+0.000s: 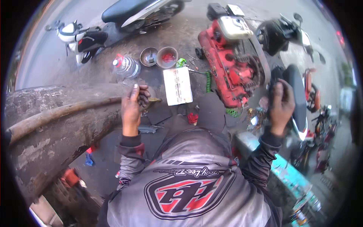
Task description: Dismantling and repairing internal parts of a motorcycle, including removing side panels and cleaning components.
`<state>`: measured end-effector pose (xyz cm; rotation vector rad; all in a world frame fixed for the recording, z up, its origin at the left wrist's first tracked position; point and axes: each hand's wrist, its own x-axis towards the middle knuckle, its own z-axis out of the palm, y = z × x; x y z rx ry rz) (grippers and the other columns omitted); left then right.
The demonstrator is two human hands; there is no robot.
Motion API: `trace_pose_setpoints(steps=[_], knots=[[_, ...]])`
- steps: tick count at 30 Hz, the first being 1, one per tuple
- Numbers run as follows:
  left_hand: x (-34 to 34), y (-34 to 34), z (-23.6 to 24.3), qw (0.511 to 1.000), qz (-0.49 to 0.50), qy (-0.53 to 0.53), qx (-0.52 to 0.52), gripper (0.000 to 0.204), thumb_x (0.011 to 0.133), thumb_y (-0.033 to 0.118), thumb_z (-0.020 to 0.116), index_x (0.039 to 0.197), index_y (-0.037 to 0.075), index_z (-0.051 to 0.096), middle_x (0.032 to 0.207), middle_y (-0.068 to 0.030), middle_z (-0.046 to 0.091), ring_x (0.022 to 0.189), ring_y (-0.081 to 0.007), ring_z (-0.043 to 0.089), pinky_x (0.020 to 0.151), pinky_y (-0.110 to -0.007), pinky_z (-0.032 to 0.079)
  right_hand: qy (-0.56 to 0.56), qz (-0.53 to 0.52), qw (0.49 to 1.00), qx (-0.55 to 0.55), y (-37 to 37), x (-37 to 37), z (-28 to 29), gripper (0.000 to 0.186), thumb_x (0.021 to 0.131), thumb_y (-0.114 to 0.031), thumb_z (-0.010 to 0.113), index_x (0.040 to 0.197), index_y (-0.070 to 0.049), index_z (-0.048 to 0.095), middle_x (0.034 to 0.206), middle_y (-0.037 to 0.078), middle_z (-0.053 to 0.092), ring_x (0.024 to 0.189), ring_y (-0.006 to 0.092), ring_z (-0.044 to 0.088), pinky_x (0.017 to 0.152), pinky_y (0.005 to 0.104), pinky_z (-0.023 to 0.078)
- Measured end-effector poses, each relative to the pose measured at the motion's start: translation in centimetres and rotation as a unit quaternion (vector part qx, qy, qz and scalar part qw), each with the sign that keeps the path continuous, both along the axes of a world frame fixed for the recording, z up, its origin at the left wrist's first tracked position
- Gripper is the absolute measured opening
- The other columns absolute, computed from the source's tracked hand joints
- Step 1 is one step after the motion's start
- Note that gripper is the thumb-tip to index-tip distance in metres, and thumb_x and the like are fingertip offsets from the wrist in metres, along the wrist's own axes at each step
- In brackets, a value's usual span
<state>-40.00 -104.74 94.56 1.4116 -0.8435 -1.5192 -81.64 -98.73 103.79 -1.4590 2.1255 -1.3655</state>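
Observation:
My left hand (pixel 135 108) is raised beside the tree trunk, its fingers curled in and the thumb laid along them. Whether a small thing sits in that grip cannot be made out. On the other side, my right hand (pixel 283 104) is held up in front of a black motorbike seat (pixel 296 96). Its fingers point upward, somewhat bent and slightly apart, with nothing visible in them. Between the hands, a white box (pixel 178 86) with dark writing lies on the ground beyond my knees. A red rag (pixel 193 118) lies close to my legs.
A thick trunk (pixel 56 128) fills the left. Ahead are a plastic water bottle (pixel 127 68), a grey bowl (pixel 146 61), a brown bowl (pixel 165 52), a green coiled hose (pixel 208 81) and a red engine-driven compressor (pixel 219 64). A turquoise bench (pixel 291 174) stands at right; parked motorbikes surround.

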Motion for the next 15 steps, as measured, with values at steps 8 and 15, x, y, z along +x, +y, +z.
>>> trace_pose_setpoints(steps=[8, 15], knots=[[-1.5, -5.2, -10.2, 0.966, 0.117, 0.182, 0.141, 0.054, 0.098, 0.047, 0.04, 0.123, 0.001, 0.051, 0.101, -0.0122, 0.062, 0.09, -0.0197, 0.061, 0.076, -0.031, 0.047, -0.035, 0.25, 0.943, 0.216, -19.6, 4.2, -14.7, 0.025, 0.092, -0.022, 0.062, 0.103, 0.0, 0.064, 0.08, 0.009, 0.067, 0.073, 0.0112, 0.06, 0.067, 0.0269, 0.048], [-5.6, -16.0, -24.2, 0.924, 0.271, 0.161, 0.216, 0.045, 0.096, 0.043, 0.047, 0.114, 0.003, 0.055, 0.092, -0.0079, 0.063, 0.083, -0.0177, 0.061, 0.072, -0.03, 0.047, -0.21, 0.201, 0.862, 0.416, -35.9, 5.8, -51.1, 0.034, 0.088, -0.028, 0.064, 0.1, 0.005, 0.063, 0.081, 0.014, 0.068, 0.072, 0.0206, 0.066, 0.068, 0.0321, 0.051]])
